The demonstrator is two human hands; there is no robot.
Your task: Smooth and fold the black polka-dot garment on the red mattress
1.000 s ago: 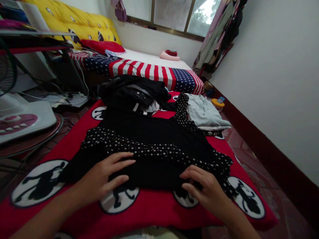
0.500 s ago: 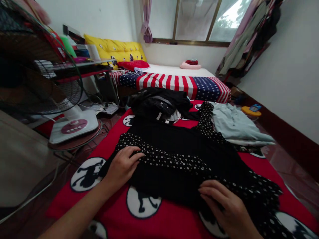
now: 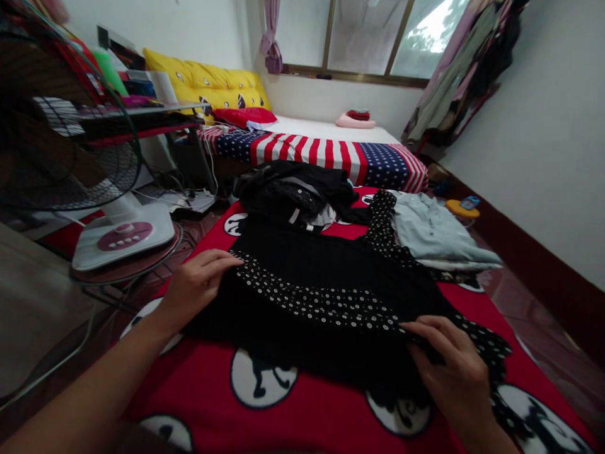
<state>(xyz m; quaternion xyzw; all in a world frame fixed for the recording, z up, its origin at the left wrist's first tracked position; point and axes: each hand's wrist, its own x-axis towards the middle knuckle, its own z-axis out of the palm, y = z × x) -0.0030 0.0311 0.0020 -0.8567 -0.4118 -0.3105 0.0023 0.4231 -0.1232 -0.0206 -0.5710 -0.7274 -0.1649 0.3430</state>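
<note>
A black garment with a white-dotted band (image 3: 316,299) lies spread over a red blanket (image 3: 203,391) printed with white circles. My left hand (image 3: 196,284) pinches the left end of the dotted band. At the band's right part, my right hand (image 3: 449,359) has its thumb and fingers pinched on the fabric. Between the two hands the band runs in a slightly sagging strip. Dotted fabric also extends past my right hand and up towards the folded clothes.
A dark heap of clothes (image 3: 297,192) lies beyond the garment. Folded pale blue clothing (image 3: 432,230) sits at the right. On the left, a fan (image 3: 123,233) stands on a round stool (image 3: 132,271). A bed with a striped, starred cover (image 3: 307,151) is at the back.
My left hand has moved left and up to the band's end, and my right hand has shifted right and up onto the band. The dotted strip is now pulled straighter.
</note>
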